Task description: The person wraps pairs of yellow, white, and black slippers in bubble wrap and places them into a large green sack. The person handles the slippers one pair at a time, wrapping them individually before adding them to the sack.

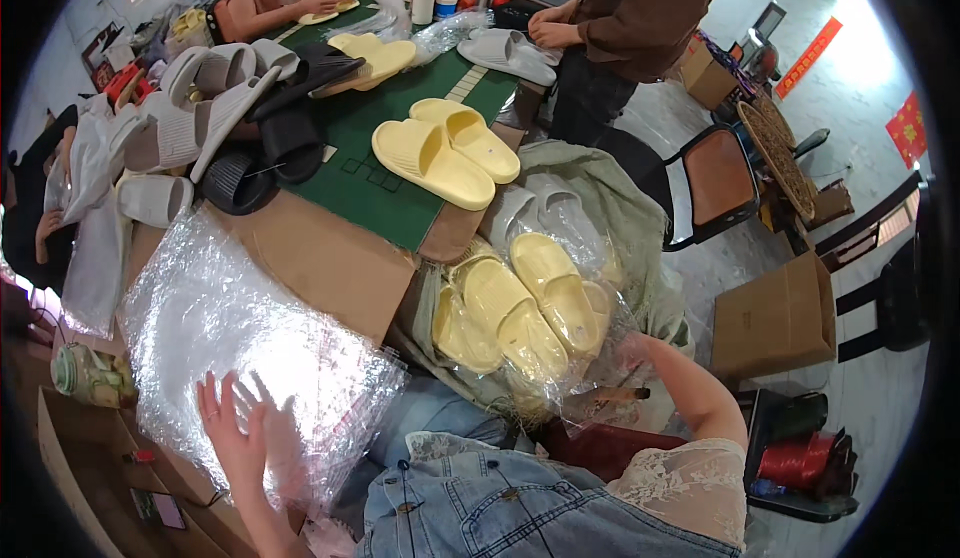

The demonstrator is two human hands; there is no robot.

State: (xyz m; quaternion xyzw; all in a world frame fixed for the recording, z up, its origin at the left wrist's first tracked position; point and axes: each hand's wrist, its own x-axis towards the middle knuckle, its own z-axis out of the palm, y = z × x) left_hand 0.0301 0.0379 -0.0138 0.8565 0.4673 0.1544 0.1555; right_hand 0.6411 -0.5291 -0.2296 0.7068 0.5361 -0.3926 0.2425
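My left hand (232, 426) is open, its fingers spread over a stack of clear plastic bags (190, 308) that gleams in the light. On the other side, my right hand (632, 350) reaches to the edge of a clear bag holding yellow slide slippers (515, 308). Plastic and glare blur its fingers, so its grip does not show. The bagged slippers lie at the mouth of a pale green woven sack (645, 193), beside grey slippers (560, 213) under plastic. An unbagged yellow pair (440, 153) rests on the table's near corner.
Grey slippers (225, 68) and black slippers (295, 143) are heaped on the table's left, by its green mat (370, 193). Two people work at the far side; another person's arm shows at far left. A chair (715, 183) and a cardboard box (775, 318) stand right.
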